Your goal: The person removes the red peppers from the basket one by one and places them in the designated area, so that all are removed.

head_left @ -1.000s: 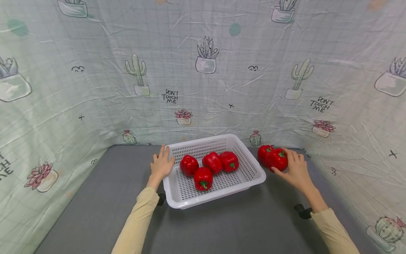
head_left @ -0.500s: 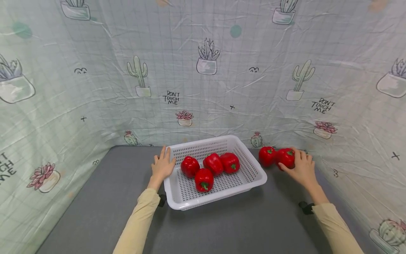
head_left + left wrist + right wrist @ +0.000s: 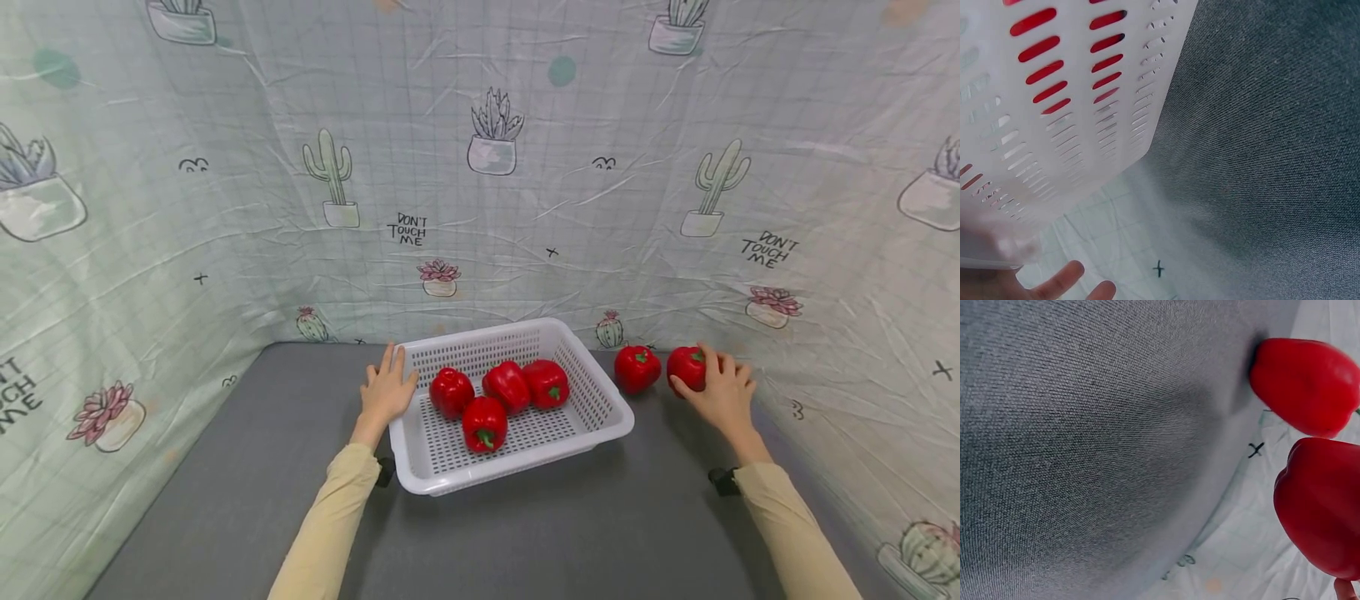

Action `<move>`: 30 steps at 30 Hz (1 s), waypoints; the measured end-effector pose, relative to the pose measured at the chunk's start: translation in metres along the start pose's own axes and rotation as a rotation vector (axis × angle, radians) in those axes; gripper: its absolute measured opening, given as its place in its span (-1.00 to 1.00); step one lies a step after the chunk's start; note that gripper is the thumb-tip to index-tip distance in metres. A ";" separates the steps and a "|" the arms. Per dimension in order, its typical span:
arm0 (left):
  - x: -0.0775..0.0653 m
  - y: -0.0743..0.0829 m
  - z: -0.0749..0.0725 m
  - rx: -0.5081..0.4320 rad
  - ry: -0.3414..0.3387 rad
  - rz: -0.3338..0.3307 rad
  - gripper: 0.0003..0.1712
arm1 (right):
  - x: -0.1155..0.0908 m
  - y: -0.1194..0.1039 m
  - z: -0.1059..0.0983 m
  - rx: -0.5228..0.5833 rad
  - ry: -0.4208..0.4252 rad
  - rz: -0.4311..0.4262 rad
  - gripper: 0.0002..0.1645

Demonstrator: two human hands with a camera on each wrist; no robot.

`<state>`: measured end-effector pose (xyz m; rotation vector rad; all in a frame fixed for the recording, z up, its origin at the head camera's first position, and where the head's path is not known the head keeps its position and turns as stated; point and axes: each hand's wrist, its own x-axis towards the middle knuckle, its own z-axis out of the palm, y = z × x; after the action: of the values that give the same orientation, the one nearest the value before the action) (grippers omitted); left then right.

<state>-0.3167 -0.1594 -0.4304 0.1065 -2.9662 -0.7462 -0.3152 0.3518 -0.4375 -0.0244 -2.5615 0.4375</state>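
A white perforated plastic basket (image 3: 517, 457) stands slightly turned on the grey cloth. Several red bell peppers (image 3: 484, 423) lie inside it. My left hand (image 3: 384, 395) rests on the basket's left rim with its fingers spread and fairly straight; in the left wrist view, fingertips (image 3: 1063, 278) reach past the rim. Off to the right, my right hand (image 3: 724, 402) grips a red bell pepper (image 3: 684, 367) from its right side. Another bell pepper (image 3: 637, 369) sits between that one and the basket, a small gap apart. The right wrist view shows the gripped pepper (image 3: 1322, 506) nearer the camera.
Grey cloth (image 3: 570, 533) covers the tabletop. A wrinkled white sheet printed with cacti (image 3: 480, 208) hangs close behind the basket and along both sides. Dark wrist cameras (image 3: 724, 481) sit under the forearms.
My right hand has moved right with its bell pepper, away from the neighbouring one, so a gap now shows between them. The left hand and basket have stayed put.
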 end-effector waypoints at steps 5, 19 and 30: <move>0.000 0.000 -0.002 -0.007 0.000 0.000 -0.30 | 0.007 0.005 0.005 0.011 -0.043 0.025 -0.16; -0.001 0.002 -0.001 0.005 -0.006 -0.016 -0.29 | 0.010 0.021 0.026 0.037 -0.037 0.057 -0.13; 0.000 0.001 0.000 -0.001 0.002 -0.009 -0.30 | 0.009 0.026 0.039 -0.006 -0.108 0.072 -0.08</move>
<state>-0.3165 -0.1580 -0.4300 0.1210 -2.9650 -0.7485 -0.3447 0.3657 -0.4720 -0.0981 -2.6744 0.4696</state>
